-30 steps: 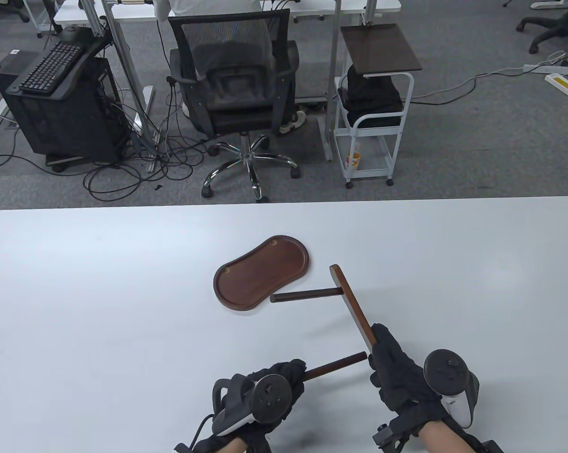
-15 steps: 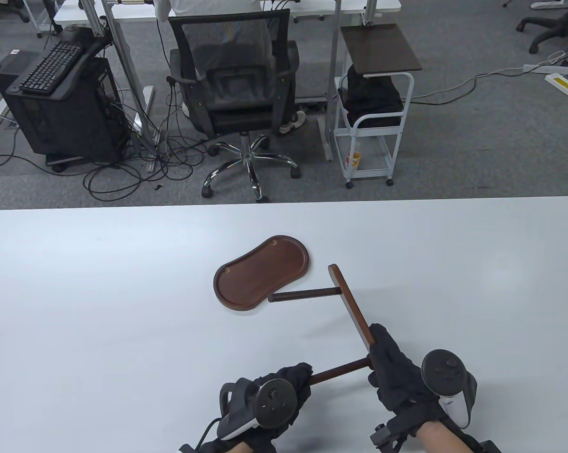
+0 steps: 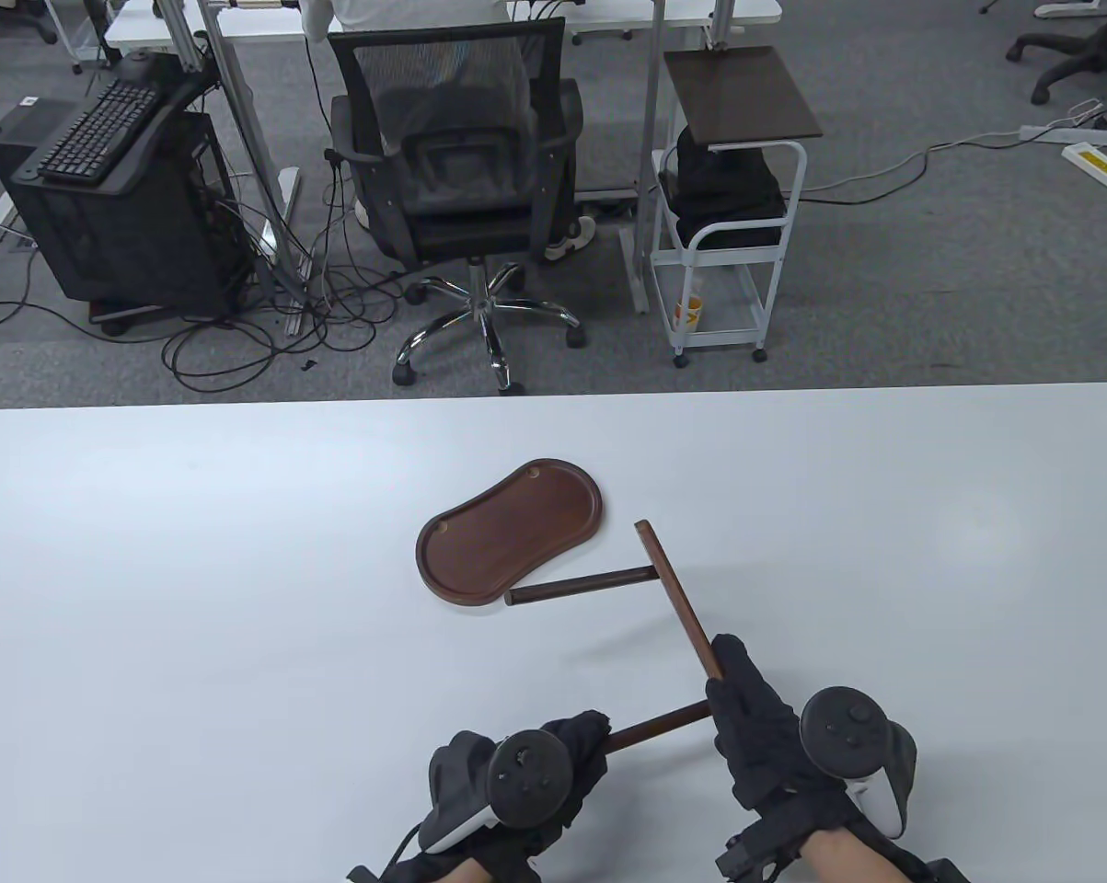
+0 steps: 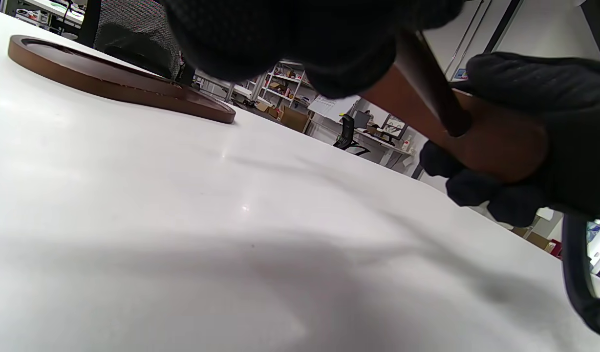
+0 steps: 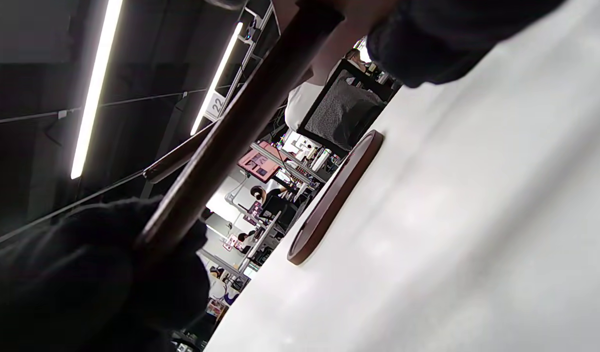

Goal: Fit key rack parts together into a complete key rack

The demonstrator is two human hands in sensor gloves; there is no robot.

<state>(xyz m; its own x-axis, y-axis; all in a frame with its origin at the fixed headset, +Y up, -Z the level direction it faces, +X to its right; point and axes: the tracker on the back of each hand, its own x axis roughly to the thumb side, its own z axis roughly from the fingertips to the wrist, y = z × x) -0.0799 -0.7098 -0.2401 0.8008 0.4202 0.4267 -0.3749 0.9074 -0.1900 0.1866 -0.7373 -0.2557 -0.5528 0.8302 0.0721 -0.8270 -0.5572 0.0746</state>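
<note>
A dark wooden kidney-shaped base tray (image 3: 509, 533) lies flat at the table's middle; it also shows in the left wrist view (image 4: 119, 80) and the right wrist view (image 5: 335, 195). My right hand (image 3: 763, 727) grips the near end of a flat wooden crossbar (image 3: 677, 598), held above the table, with one rod (image 3: 579, 586) fitted in it and pointing left. My left hand (image 3: 525, 768) grips a second wooden rod (image 3: 659, 725). Its tip meets the crossbar's near end at my right hand; the left wrist view shows the rod (image 4: 429, 85) entering the crossbar (image 4: 500, 142).
The white table (image 3: 194, 589) runs to a far edge. Beyond it on the floor stand an office chair (image 3: 461, 184), a white cart (image 3: 728, 212) and a computer tower (image 3: 121, 212).
My left hand moved the second rod right until its tip reached the crossbar at my right hand. The crossbar shifted slightly left and its fitted rod now points lower left.
</note>
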